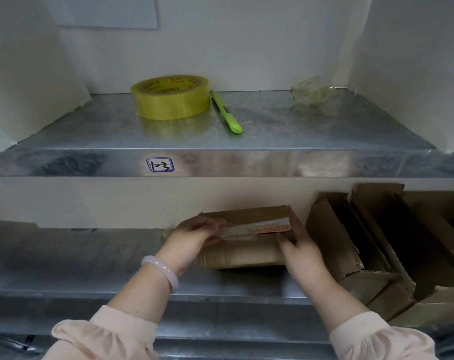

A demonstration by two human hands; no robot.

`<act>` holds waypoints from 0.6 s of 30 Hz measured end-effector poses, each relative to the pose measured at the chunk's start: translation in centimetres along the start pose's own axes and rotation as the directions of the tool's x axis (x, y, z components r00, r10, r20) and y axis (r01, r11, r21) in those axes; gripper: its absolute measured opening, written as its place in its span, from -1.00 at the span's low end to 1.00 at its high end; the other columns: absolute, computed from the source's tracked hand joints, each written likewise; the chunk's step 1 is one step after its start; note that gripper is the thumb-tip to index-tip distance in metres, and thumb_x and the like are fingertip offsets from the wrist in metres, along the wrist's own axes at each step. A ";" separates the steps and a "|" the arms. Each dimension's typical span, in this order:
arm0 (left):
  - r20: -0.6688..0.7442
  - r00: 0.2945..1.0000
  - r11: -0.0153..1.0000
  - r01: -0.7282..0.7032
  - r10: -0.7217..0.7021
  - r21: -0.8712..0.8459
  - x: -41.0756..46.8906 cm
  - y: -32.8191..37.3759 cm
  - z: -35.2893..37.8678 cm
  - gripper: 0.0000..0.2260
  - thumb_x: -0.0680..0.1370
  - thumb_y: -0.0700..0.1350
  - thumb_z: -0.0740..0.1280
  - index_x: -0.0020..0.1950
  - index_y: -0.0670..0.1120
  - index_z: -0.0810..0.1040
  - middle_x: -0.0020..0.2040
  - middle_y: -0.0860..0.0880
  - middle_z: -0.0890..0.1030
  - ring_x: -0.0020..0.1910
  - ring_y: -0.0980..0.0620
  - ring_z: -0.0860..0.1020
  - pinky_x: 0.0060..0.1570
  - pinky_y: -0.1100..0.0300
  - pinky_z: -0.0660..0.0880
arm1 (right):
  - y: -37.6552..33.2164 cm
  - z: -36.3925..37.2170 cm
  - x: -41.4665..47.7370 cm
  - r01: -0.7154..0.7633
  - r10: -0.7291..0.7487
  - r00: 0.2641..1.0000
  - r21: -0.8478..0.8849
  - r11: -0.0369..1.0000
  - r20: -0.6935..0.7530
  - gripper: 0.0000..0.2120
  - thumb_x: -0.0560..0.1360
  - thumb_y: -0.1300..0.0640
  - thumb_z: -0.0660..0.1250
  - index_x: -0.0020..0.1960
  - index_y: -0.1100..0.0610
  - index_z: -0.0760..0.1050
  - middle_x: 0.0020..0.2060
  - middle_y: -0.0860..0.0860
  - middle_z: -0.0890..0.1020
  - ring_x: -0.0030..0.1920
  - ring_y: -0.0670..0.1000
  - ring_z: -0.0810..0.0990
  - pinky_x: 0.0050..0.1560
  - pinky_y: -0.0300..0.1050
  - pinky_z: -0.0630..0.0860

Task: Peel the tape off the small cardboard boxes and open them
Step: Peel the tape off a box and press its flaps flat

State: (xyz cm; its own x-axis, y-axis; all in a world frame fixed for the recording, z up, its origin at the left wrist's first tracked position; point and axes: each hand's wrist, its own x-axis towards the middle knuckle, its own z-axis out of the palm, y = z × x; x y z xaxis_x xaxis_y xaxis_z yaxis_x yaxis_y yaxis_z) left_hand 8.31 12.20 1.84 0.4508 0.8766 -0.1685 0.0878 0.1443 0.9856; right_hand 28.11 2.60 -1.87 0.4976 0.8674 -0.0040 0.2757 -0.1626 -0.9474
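Head view, sole camera. Small cardboard box (241, 253) sits on the lower shelf (90, 255) of a metal rack, held between both hands. Left hand (194, 236), bracelet (161, 271) on the wrist, has fingers curled over the box's left top edge, just where a white-and-orange printed strip (267, 227) begins; whether the fingertips pinch the strip itself is too blurred to tell. Right hand (302, 249) grips the box's right end, thumb on the front face, fingers wrapped round the far side. Strip runs across the top seam and looks partly lifted at its left end. Opened cardboard boxes (376, 242) lie just right of it. Upper shelf (272, 126): yellow tape roll (170, 97), green pen-shaped tool (226, 111) touching or just beside it, crumpled clear tape wad (311, 90) at the back right. Judgement: peeling step on this box is in hand, flaps not yet open. Next move calls for a firm pinch on the strip's free end and a pull along the seam, with the right hand bracing the box.
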 end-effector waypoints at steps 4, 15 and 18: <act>-0.040 0.998 0.989 -0.049 0.055 0.136 0.3 0.2 -2.2 -0.83 0.55 -0.33 0.28 -0.07 -0.15 0.64 0.03 -0.15 0.67 0.02 -0.10 0.64 0.05 0.15 0.59 | -0.4 -0.2 1.0 0.011 -0.010 1.000 -0.048 0.999 0.006 -0.40 0.59 0.19 0.23 0.50 -0.22 0.10 0.20 -0.18 0.46 0.21 -0.16 0.44 0.13 -0.32 0.33; -0.173 0.983 0.994 -0.040 0.057 0.101 2.1 -0.3 -5.0 -0.95 0.43 -0.17 0.43 -0.16 -0.13 0.62 -0.08 -0.09 0.69 0.01 -0.10 0.64 -0.02 0.07 0.60 | -0.3 1.1 2.2 0.499 -0.635 0.756 -0.769 0.400 0.160 -0.43 0.37 0.34 0.34 0.36 0.05 0.46 0.43 0.10 0.37 0.47 0.17 0.25 0.40 0.25 0.23; -0.170 0.981 0.995 -0.081 0.091 0.062 2.3 -0.4 -4.2 -0.82 0.55 -0.27 0.30 -0.04 -0.01 0.62 -0.01 -0.06 0.66 0.04 -0.09 0.63 -0.01 0.12 0.58 | -0.3 1.9 1.8 0.490 -0.557 0.794 -0.800 0.346 0.245 -0.55 0.50 -0.02 0.24 0.38 0.01 0.44 0.41 0.03 0.41 0.48 0.10 0.23 0.43 0.27 0.16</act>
State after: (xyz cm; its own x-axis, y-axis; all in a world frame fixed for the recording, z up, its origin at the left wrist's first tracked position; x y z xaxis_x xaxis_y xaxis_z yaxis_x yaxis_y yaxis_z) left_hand 5.52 16.07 1.08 0.2995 0.9512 -0.0737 0.1057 0.0437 0.9934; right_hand 27.37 5.07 -2.23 0.0399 0.8942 0.4459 0.9973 -0.0080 -0.0734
